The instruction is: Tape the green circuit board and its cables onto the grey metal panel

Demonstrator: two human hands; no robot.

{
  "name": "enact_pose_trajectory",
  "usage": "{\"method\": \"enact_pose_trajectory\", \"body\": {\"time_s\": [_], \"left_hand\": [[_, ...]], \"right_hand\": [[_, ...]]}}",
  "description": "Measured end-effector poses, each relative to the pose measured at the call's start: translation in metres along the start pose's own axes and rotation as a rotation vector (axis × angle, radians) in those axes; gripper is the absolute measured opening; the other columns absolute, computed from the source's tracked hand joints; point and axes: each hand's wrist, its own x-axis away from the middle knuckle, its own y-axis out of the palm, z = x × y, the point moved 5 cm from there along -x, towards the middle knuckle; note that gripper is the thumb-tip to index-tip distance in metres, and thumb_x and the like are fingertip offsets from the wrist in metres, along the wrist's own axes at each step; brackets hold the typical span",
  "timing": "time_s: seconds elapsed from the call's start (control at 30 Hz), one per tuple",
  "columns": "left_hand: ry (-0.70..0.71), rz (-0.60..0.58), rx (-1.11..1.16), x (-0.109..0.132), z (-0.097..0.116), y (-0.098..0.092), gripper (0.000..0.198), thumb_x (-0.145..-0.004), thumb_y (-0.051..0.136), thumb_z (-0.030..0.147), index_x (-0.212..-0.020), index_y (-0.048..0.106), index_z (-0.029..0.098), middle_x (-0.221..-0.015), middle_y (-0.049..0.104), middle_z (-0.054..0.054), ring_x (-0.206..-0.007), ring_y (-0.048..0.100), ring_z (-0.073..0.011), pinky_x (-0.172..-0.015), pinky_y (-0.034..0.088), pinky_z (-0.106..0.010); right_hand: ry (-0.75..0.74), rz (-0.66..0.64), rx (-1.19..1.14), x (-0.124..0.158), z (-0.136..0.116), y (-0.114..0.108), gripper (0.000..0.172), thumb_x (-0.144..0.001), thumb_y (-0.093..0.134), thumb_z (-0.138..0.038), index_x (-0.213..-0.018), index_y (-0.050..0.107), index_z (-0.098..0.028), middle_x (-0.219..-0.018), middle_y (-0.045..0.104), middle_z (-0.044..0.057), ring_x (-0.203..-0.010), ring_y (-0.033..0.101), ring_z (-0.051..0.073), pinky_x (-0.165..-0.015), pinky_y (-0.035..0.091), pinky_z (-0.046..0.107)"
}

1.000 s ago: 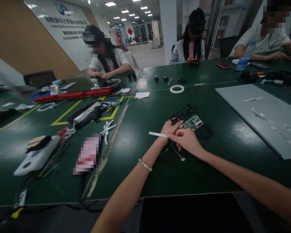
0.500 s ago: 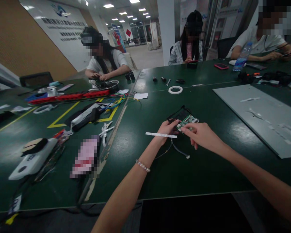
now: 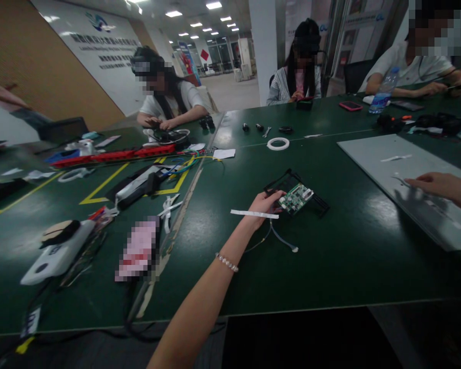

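My left hand [image 3: 267, 205] is closed on the edge of a green circuit board [image 3: 296, 199] with a black frame [image 3: 321, 203] around and beneath it. A white strip [image 3: 249, 213] lies across the left wrist. Below that hand, a thin grey cable [image 3: 283, 240] ending in a small white connector rests on the table. Over at the right, my right hand [image 3: 441, 185] reaches across a grey panel [image 3: 363, 148], its fingertips pinched together at a thin curved piece [image 3: 398, 180]. Whether the fingers hold that piece is too small to tell.
A roll of white tape [image 3: 277, 144] lies beyond the board, with a small wrench [image 3: 267, 131] further back. A water bottle [image 3: 384, 92] stands at the back right. On the left are a white device [image 3: 56, 256] and a red strip [image 3: 115, 155]. Several people sit across the table.
My right hand has left the circuit board and moved right to the grey panel. My left hand still holds the board, whose face and frame now show more fully.
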Motion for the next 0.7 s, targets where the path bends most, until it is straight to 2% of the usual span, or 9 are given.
{"method": "enact_pose_trajectory", "body": {"time_s": [0.2,0.27,0.33,0.43,0.5,0.57,0.63,0.7], "left_hand": [[0.0,-0.013,0.016,-0.002,-0.003,0.001,0.017,-0.081,0.066,0.025,-0.092,0.067,0.011,-0.086,0.067,-0.006,-0.066,0.062,-0.0094,-0.059,0.05,-0.023],[-0.005,-0.006,0.017,-0.002,-0.003,0.001,0.017,-0.081,0.066,0.025,-0.091,0.067,0.011,-0.085,0.067,-0.007,-0.066,0.062,-0.0094,-0.06,0.05,-0.023],[-0.006,-0.004,0.018,-0.001,-0.003,0.001,0.016,-0.082,0.065,0.024,-0.09,0.067,0.011,-0.085,0.067,-0.007,-0.066,0.062,-0.0093,-0.061,0.051,-0.024],[-0.007,-0.012,0.03,-0.001,-0.002,0.001,0.014,-0.082,0.064,0.022,-0.09,0.067,0.01,-0.085,0.067,-0.007,-0.067,0.063,-0.0097,-0.062,0.052,-0.024],[-0.004,-0.017,0.041,-0.001,-0.002,0.001,0.015,-0.082,0.064,0.022,-0.09,0.067,0.01,-0.085,0.067,-0.008,-0.068,0.063,-0.0102,-0.061,0.051,-0.023],[-0.003,-0.021,0.046,-0.001,-0.002,0.001,0.015,-0.082,0.064,0.022,-0.09,0.066,0.009,-0.084,0.066,-0.008,-0.068,0.063,-0.0102,-0.06,0.051,-0.023],[-0.002,-0.027,0.047,0.0,-0.002,0.002,0.015,-0.082,0.064,0.022,-0.09,0.066,0.009,-0.084,0.066,-0.007,-0.066,0.063,-0.0099,-0.059,0.051,-0.022],[0.005,-0.015,0.051,0.001,-0.001,0.002,0.014,-0.082,0.064,0.021,-0.089,0.066,0.01,-0.081,0.066,-0.006,-0.064,0.063,-0.0094,-0.058,0.05,-0.021]], "right_hand": [[0.222,-0.255,0.081,-0.064,0.084,0.031,0.014,-0.074,0.069,-0.029,-0.071,0.066,-0.015,-0.07,0.063,0.012,-0.056,0.048,0.015,-0.063,0.032,0.037],[0.226,-0.282,0.132,-0.079,0.098,0.033,0.013,-0.066,0.076,-0.025,-0.068,0.066,-0.016,-0.075,0.066,0.013,-0.054,0.044,0.014,-0.063,0.033,0.037],[0.172,-0.222,0.117,-0.082,0.093,0.027,0.014,-0.065,0.077,-0.026,-0.07,0.067,-0.018,-0.078,0.067,0.014,-0.055,0.044,0.014,-0.063,0.033,0.038],[0.118,-0.13,-0.212,-0.06,0.053,0.015,0.021,-0.074,0.07,-0.036,-0.086,0.068,-0.018,-0.082,0.067,0.018,-0.061,0.055,0.017,-0.061,0.037,0.036],[0.058,-0.145,-0.488,-0.035,0.005,0.011,0.031,-0.077,0.069,-0.04,-0.094,0.068,-0.014,-0.087,0.067,0.021,-0.068,0.06,0.016,-0.062,0.041,0.033],[-0.055,-0.235,-0.587,-0.006,-0.053,0.013,0.034,-0.078,0.067,-0.042,-0.094,0.07,-0.013,-0.086,0.066,0.017,-0.069,0.059,0.014,-0.062,0.043,0.03],[-0.214,-0.424,-0.649,0.029,-0.115,0.023,0.035,-0.081,0.062,-0.046,-0.098,0.071,-0.016,-0.079,0.065,0.009,-0.063,0.055,0.011,-0.056,0.042,0.027],[-0.331,-0.669,-0.785,0.071,-0.171,0.037,0.034,-0.083,0.059,-0.045,-0.103,0.071,-0.02,-0.072,0.061,0.003,-0.056,0.052,0.009,-0.047,0.039,0.022]]}}
